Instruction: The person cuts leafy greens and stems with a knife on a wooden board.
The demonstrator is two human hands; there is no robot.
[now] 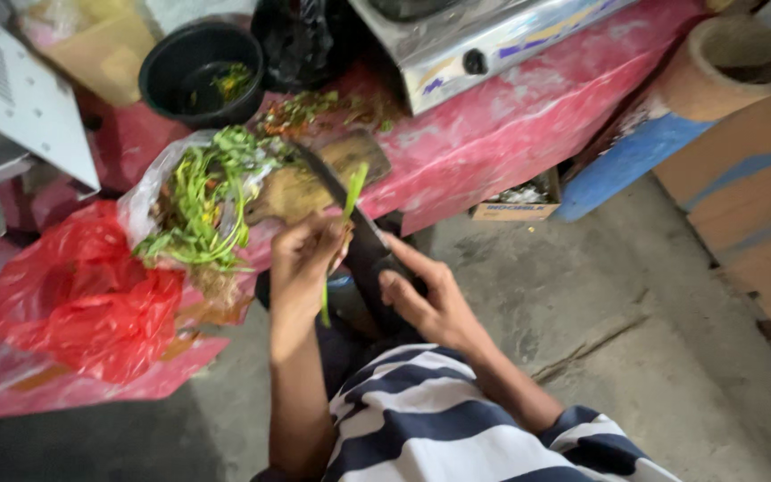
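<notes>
We cannot see the whole of the knife: its dark blade runs from the wooden cutting board down toward the body, and the handle is hidden inside the right hand, which is closed around it with the forefinger stretched along the back. The left hand is pinched on a thin green stalk; the upper end of the stalk stands above the fingers and crosses the blade, the lower end hangs below the hand. The picture is blurred by motion, so we cannot tell if the blade really touches the stalk or only passes just beside it.

The black round bowl at the back holds only a few green and yellow scraps at its bottom. The clear plastic bag lies open on the pink table cover and is full of leafy green stems, some of them falling over its edge. Beside it the red plastic bag is crumpled, and what is inside we cannot make out. Chopped green pieces lie loose behind the board. The metal stove is cut off by the top edge. Under the table a small cardboard box shows pale contents, too small to identify. At the right corner a round brown pot is partly out of view.
</notes>
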